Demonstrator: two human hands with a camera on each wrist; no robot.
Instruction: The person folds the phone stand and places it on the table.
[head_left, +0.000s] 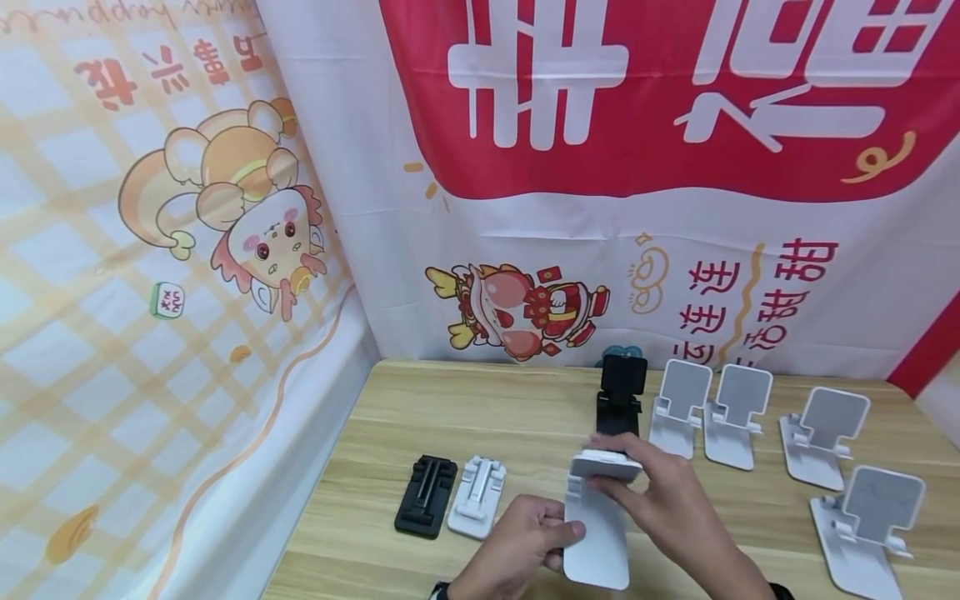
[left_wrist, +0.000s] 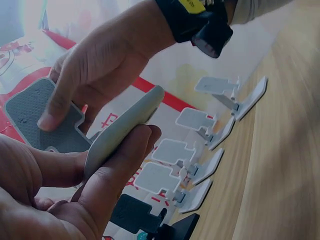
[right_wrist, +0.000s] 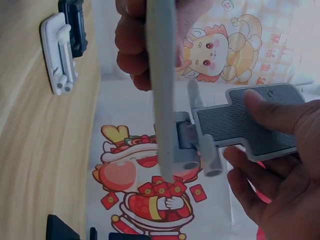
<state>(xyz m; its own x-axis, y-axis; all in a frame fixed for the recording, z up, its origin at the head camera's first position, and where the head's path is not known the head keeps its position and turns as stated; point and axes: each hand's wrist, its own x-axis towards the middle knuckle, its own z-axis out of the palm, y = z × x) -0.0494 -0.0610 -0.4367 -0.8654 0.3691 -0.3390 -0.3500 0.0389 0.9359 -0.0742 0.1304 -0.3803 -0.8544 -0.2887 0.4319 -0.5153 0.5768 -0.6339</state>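
A white folding phone stand (head_left: 597, 546) is held up over the table between both hands. My left hand (head_left: 517, 537) grips its base by the edge, thumb on one face and fingers behind. With thumb and fingers, my right hand (head_left: 671, 496) pinches the grey-padded holder plate (right_wrist: 225, 122), which stands out at an angle from the base in the right wrist view. The hinge (right_wrist: 187, 135) between plate and base shows there too. Left of the hands, a folded white stand (head_left: 477, 497) and a folded black stand (head_left: 426, 496) lie side by side.
An unfolded black stand (head_left: 622, 392) stands at the back of the wooden table (head_left: 480, 408). Several unfolded white stands, such as the front one (head_left: 873, 525), line the right side. Printed cloths (head_left: 360, 208) hang behind and to the left.
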